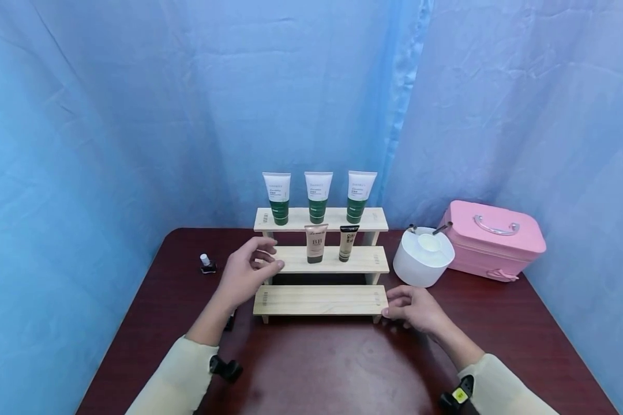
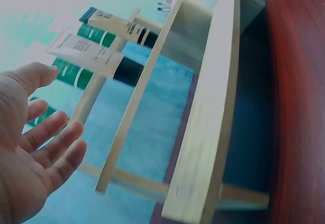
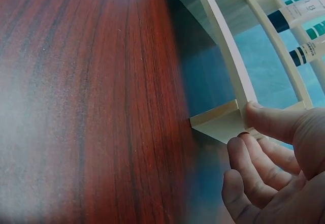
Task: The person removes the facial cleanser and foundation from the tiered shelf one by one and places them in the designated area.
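A three-tier wooden display rack (image 1: pixel 319 301) stands on the dark red table. At its bottom tier's right end, my right hand (image 1: pixel 417 309) pinches the board, thumb on the edge and fingertips beneath, as the right wrist view shows. My left hand (image 1: pixel 246 275) holds nothing; its loosely bent fingers hover by the middle tier's left end. On that tier stand a pinkish BB cream tube (image 1: pixel 315 243) and a smaller gold tube (image 1: pixel 346 245) with a black top edge. Three white-and-green squeeze tubes (image 1: pixel 318 193) stand in a row on the top tier. The bottom tier bears nothing.
A small nail polish bottle (image 1: pixel 207 265) sits left of the rack. Under my left wrist a small dark item (image 1: pixel 231 321) is partly hidden. To the right stand a white round organizer (image 1: pixel 419 265) and a pink case (image 1: pixel 490 239). Blue curtains (image 1: pixel 291 86) hang behind.
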{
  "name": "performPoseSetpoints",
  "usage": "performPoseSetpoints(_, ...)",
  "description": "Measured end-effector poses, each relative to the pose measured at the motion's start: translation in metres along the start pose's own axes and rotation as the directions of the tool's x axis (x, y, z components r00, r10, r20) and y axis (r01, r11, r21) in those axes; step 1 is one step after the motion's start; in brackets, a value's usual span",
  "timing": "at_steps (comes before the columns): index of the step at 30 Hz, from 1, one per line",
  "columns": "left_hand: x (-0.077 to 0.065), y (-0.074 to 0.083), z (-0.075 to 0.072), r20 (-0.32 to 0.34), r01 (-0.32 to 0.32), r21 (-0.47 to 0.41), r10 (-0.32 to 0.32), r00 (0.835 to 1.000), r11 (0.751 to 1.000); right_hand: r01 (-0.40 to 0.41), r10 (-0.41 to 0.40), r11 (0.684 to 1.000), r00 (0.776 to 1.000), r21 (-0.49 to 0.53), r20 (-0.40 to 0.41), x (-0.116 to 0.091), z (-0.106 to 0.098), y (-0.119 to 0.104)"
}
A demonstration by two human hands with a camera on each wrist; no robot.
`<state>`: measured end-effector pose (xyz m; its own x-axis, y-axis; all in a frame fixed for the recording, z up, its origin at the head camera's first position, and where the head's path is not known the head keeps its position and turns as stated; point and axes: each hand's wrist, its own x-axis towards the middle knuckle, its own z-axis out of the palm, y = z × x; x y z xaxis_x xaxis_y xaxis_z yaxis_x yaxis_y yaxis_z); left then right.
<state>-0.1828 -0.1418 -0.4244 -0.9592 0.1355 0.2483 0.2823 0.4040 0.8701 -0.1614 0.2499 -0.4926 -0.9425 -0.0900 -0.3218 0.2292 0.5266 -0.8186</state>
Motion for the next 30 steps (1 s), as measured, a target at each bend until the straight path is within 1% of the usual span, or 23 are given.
performPoseSetpoints(2, 0.007, 0.003, 0.008, 0.016, 0.016, -0.02, -0.015, 1.0, 1.0, -0.007, 0.007, 1.0, 1.0, -0.004, 0.0, 0.001, 0.0, 0.001)
performPoseSetpoints(6, 0.018, 0.007, 0.023, 0.049, 0.041, -0.032, -0.039, 0.998, 0.999, -0.009, 0.009, 1.0, 1.0, -0.001, 0.011, 0.002, -0.001, 0.002)
performPoseSetpoints(10, 0.027, 0.008, 0.034, 0.078, 0.05, -0.044, -0.046, 0.996, 0.998, 0.003, -0.003, 1.0, 1.0, 0.001, 0.025, 0.002, -0.001, 0.002)
performPoseSetpoints(14, 0.033, 0.008, 0.043, 0.092, 0.051, -0.069, -0.044, 0.995, 0.996, 0.012, -0.013, 1.0, 0.999, 0.022, 0.036, 0.001, -0.001, 0.002)
performPoseSetpoints(16, 0.035, 0.008, 0.046, 0.099, 0.05, -0.078, -0.043, 0.994, 0.996, 0.011, -0.013, 0.999, 0.999, 0.035, 0.04, 0.0, -0.001, 0.002)
performPoseSetpoints(21, 0.038, 0.012, 0.05, 0.107, 0.055, -0.058, -0.048, 0.993, 0.997, 0.003, -0.005, 0.999, 0.999, 0.051, 0.032, 0.001, 0.0, 0.005)
performPoseSetpoints(30, 0.041, 0.012, 0.053, 0.083, 0.065, -0.003, -0.064, 0.994, 0.998, -0.014, 0.011, 0.996, 1.0, 0.086, 0.029, 0.001, 0.002, 0.004)
